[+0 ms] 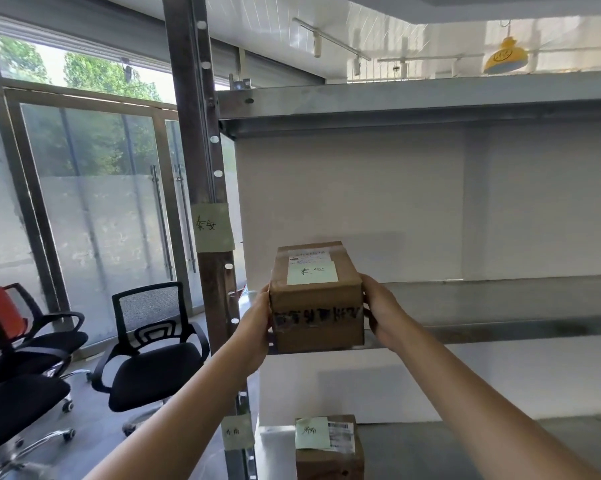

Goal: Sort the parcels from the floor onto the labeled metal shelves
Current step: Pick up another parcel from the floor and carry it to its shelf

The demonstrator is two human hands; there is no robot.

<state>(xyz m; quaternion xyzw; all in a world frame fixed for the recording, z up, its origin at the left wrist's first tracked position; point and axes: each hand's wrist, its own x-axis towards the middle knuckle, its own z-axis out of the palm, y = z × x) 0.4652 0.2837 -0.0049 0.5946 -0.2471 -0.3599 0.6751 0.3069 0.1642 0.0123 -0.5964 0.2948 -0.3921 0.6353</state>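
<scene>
Box (317, 296), brown cardboard with a pale green note (312, 274) on top, is at the front edge of the middle shelf (499, 306), near the shelf's 9 o'clock end. To seat it well, I would push it straight toward 12 o'clock until its whole base rests on the metal, keeping it level and the note facing up, then let go with both sides at once. Whether its base already bears on the shelf cannot be told.

The left hand (255, 327) is flat against the box's 9 o'clock face, fingers hidden behind it. The right hand (383, 311) presses the 3 o'clock face, moderately spread to span its side; together they clamp the box.

At 9 o'clock of the box, the post (202, 168) carries a green label (213, 227) whose writing appears to match the note. At 6 o'clock, on the lower shelf (465, 448), sits a second box (328, 448).
</scene>
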